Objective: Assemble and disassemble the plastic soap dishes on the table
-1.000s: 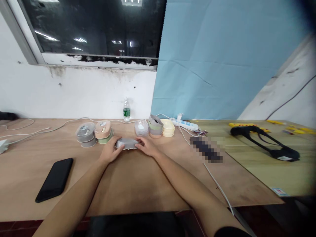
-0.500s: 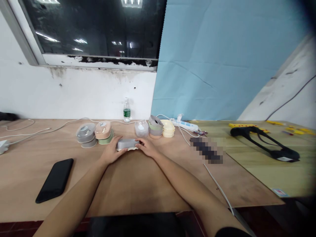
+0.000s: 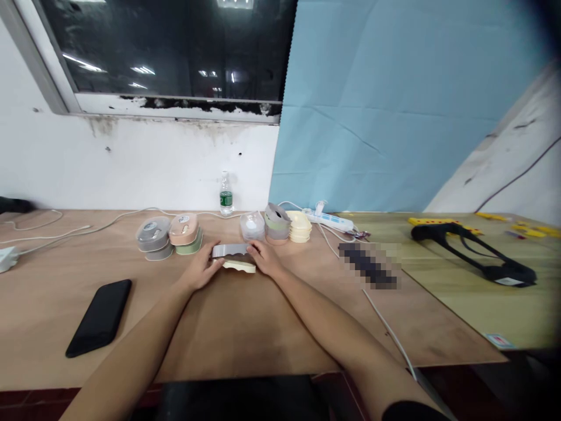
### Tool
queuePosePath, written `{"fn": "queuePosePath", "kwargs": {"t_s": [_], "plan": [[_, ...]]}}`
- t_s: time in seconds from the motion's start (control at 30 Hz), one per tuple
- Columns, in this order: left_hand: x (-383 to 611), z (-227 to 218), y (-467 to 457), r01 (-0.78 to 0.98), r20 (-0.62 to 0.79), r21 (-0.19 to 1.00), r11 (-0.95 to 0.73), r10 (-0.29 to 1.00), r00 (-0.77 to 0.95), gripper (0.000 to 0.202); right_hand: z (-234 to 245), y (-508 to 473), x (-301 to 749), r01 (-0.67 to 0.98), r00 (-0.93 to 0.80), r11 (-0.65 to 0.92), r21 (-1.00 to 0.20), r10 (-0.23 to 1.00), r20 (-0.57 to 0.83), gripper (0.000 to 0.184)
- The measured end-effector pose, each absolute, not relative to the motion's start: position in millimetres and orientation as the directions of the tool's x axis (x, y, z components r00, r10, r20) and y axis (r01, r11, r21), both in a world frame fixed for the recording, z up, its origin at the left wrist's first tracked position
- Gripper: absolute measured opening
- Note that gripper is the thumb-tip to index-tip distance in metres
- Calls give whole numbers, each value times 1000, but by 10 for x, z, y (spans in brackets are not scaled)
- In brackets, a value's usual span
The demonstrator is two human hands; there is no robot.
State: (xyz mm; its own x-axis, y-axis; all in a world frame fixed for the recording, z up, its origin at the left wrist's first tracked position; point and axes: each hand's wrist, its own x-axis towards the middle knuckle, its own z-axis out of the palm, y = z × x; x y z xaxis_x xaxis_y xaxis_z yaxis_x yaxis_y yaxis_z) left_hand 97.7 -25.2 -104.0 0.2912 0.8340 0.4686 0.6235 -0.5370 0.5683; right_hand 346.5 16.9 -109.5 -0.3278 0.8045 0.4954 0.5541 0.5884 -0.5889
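Observation:
A small oval box sits on the wooden table (image 3: 245, 327) between my hands. Its grey lid (image 3: 230, 251) is tilted up off the cream base (image 3: 239, 266). My left hand (image 3: 201, 266) grips the lid's left end with fingers curled. On the right end, my right hand (image 3: 263, 257) pinches the lid with thumb and fingers.
Stacked grey and peach-green boxes (image 3: 169, 237) stand behind left; a clear box (image 3: 252, 226), a grey stack (image 3: 276, 223) and cream trays (image 3: 299, 227) behind right. A black phone (image 3: 99, 317) lies left. A water bottle (image 3: 225, 196), a power strip (image 3: 331, 221) and a black strap (image 3: 475, 254) are further off.
The grey lid has come up off the box, uncovering the cream base beneath it. Both hands stayed at the lid's ends and shifted slightly right.

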Motion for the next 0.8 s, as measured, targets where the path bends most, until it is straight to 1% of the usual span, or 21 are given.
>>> {"fn": "queuePosePath", "kwargs": {"t_s": [0.03, 0.17, 0.23, 0.33, 0.4, 0.47, 0.53, 0.57, 0.67, 0.8], "plan": [[977, -1042, -249, 629, 479, 563, -536, 832, 280, 57, -1090, 159, 3464, 561, -331, 592, -579, 801, 499, 38], [972, -1056, -226, 642, 520, 517, -566, 803, 290, 54, -1073, 136, 3465, 573, -340, 604, -554, 790, 510, 38], [967, -1061, -211, 636, 539, 501, -587, 787, 301, 46, -1069, 132, 3466, 571, -343, 603, -557, 792, 506, 38], [965, -1052, -194, 627, 551, 518, -582, 787, 276, 36, -1069, 133, 3469, 552, -326, 612, -567, 784, 528, 38], [973, -1035, -187, 624, 564, 568, -537, 806, 181, 32, -1069, 134, 3473, 544, -298, 631, -554, 762, 575, 39], [985, -1017, -183, 604, 578, 642, -473, 815, 23, 33, -1061, 136, 3478, 552, -290, 664, -505, 720, 630, 41], [995, -1001, -180, 531, 567, 732, -427, 814, -127, 38, -1045, 135, 3481, 561, -352, 714, -419, 664, 659, 44], [998, -994, -180, 474, 545, 776, -416, 821, -172, 42, -1035, 134, 3481, 562, -404, 739, -371, 637, 657, 45], [1003, -973, -192, 316, 456, 869, -382, 865, -208, 49, -1001, 129, 3477, 561, -537, 786, -261, 585, 609, 42], [995, -973, -214, 244, 386, 909, -337, 902, -193, 53, -992, 128, 3480, 557, -599, 806, -197, 555, 577, 31]]}}
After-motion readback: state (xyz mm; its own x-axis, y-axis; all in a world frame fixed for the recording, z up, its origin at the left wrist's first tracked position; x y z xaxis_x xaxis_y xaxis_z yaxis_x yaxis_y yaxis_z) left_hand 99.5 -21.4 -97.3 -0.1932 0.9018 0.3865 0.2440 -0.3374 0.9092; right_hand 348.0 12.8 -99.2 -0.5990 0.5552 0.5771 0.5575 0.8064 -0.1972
